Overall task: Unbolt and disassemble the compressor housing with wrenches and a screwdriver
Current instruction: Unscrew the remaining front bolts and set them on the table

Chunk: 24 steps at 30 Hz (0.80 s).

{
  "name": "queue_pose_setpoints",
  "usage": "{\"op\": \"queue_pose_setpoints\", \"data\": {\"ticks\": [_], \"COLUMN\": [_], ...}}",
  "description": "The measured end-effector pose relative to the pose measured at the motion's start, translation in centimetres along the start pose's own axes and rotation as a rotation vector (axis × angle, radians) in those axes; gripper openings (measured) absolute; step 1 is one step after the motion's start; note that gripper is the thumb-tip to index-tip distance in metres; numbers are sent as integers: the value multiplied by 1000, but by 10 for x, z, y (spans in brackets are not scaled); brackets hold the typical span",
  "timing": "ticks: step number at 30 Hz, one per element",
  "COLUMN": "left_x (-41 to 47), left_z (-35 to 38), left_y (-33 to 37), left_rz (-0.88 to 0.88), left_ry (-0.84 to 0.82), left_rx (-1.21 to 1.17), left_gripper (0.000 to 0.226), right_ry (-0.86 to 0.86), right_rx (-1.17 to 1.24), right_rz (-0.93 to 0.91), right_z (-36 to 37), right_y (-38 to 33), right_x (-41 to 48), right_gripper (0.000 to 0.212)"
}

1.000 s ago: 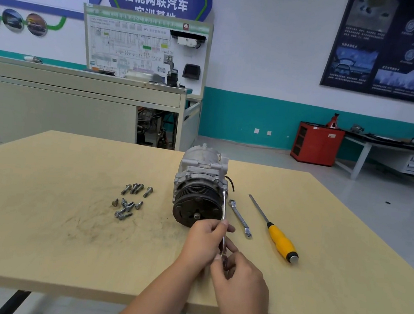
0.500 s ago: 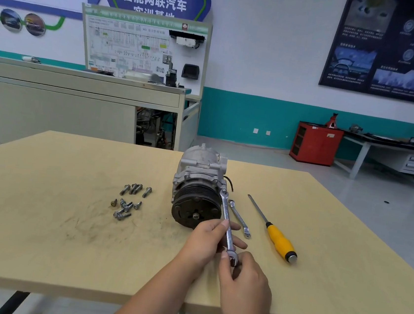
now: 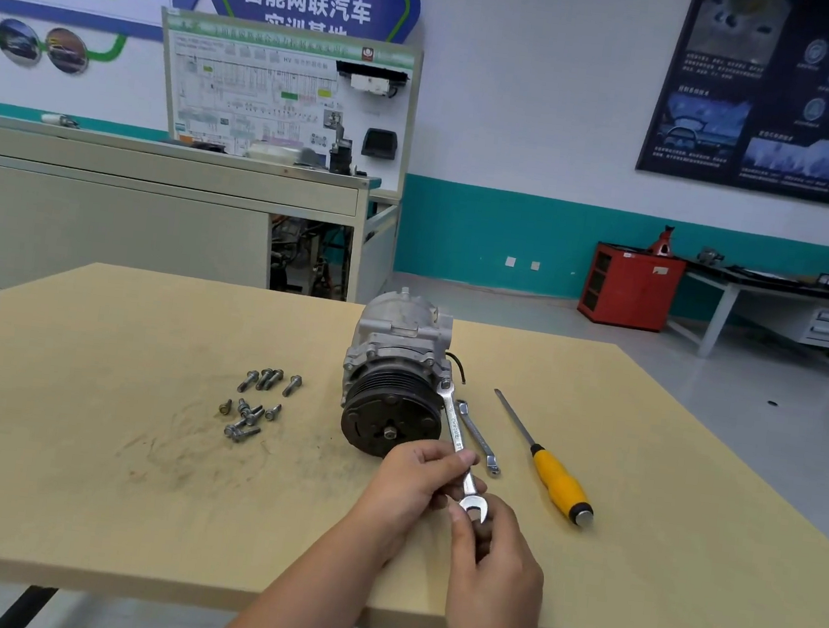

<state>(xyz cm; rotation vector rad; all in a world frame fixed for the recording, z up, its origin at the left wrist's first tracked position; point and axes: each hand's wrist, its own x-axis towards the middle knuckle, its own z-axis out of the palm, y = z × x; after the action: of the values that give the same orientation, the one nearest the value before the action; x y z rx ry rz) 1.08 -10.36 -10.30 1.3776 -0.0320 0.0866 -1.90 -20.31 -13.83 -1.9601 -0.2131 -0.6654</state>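
Observation:
The grey compressor (image 3: 397,358) lies on the wooden table (image 3: 76,456), its black pulley face toward me. A silver combination wrench (image 3: 452,426) slants from a bolt at the housing's right flange down to my hands. My left hand (image 3: 414,479) pinches the wrench shaft near its middle. My right hand (image 3: 493,555) pinches the open-jaw end just below. A second, smaller wrench (image 3: 478,437) lies on the table right of the pulley. Further right rests a screwdriver (image 3: 550,466) with a yellow handle.
Several loose bolts (image 3: 252,401) lie in a cluster left of the compressor. Behind the table stand a beige training bench (image 3: 155,212) with a wiring board, a red cabinet (image 3: 630,286) and a grey desk (image 3: 785,309) by the far wall.
The wrench has swung from nearly upright to slanting, its lower end moving right and toward me. Both hands followed it, keeping their grip.

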Motion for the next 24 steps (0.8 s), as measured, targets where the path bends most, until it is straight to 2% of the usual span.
{"op": "queue_pose_setpoints", "data": {"ticks": [5, 11, 18, 21, 24], "left_x": [1, 5, 4, 2, 1], "left_z": [1, 0, -1, 0, -1], "left_y": [-1, -2, -1, 2, 4], "left_rz": [-29, -70, -57, -60, -76], "left_ry": [1, -18, 3, 14, 21], "left_rx": [-78, -151, -215, -195, -182], "left_gripper": [12, 11, 21, 24, 26], "right_ry": [23, 68, 183, 190, 159], "right_rx": [39, -22, -143, -188, -178], "right_rz": [-5, -98, -359, -447, -488], "right_z": [3, 9, 8, 9, 10], "right_y": [3, 4, 2, 4, 4], "right_x": [0, 2, 4, 4, 4], "right_gripper": [23, 23, 34, 29, 36]}}
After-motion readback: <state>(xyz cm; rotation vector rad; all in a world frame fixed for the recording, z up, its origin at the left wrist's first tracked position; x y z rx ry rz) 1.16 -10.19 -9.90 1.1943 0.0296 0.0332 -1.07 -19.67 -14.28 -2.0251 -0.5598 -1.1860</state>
